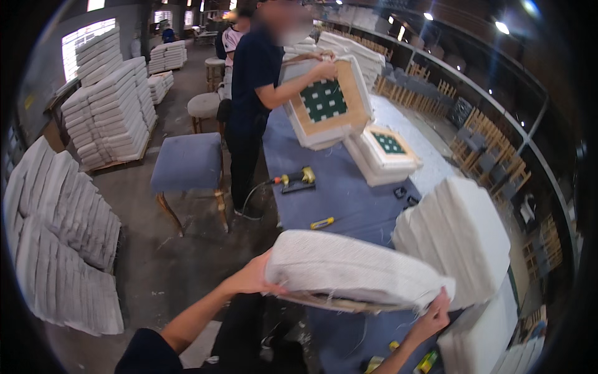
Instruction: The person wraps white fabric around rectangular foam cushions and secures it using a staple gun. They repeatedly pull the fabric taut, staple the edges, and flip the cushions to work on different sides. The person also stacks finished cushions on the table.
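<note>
A white fabric-covered seat cushion [355, 268] is tilted up on edge above the near end of the table, loose threads along its lower side. My left hand [256, 275] grips its left end, thumb beneath the lower edge. At the right end, the fingers of my right hand [434, 315] are closed on the cover's corner. Just beyond the cushion lies a yellow-handled tool [322, 223], perhaps a screwdriver. A yellow and black air stapler [294, 180] with a hose rests farther back on the table's left edge.
The blue-covered table [352, 202] runs away from me. Stacked white cushions [458, 240] stand at its right. A co-worker [255, 93] across it holds a wood-framed seat with green webbing [324, 103]. A blue stool [188, 163] and cushion piles [65, 243] are at left.
</note>
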The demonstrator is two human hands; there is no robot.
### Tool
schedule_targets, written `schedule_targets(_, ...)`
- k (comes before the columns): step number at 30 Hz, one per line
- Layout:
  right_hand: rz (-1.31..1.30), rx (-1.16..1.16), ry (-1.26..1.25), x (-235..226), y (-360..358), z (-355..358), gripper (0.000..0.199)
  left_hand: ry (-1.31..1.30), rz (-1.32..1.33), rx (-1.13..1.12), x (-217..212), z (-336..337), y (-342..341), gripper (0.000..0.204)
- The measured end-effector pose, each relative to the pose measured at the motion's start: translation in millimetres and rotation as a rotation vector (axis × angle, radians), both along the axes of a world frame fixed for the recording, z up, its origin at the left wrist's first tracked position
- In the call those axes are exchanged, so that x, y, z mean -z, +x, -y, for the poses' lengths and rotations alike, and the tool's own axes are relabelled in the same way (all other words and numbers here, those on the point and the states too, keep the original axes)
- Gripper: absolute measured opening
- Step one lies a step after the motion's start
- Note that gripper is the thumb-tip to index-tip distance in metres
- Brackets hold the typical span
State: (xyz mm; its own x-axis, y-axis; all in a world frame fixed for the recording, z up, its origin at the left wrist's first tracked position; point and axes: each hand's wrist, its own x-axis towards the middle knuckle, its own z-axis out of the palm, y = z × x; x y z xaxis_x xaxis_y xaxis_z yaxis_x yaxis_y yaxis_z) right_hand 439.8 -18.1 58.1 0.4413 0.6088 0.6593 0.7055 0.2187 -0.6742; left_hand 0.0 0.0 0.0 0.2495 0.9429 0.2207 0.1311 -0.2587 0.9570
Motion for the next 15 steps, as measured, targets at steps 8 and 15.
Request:
schedule_targets(8,-0.208,-0.068,0.133,-5,-42,66,0.033,0.147,0.303,-0.33,58,84,28,0.078)
schedule_targets(15,-0.234,-0.125,0.112,23,-37,41,0.037,0.615,0.26,-0.337,-68,115,19,0.088)
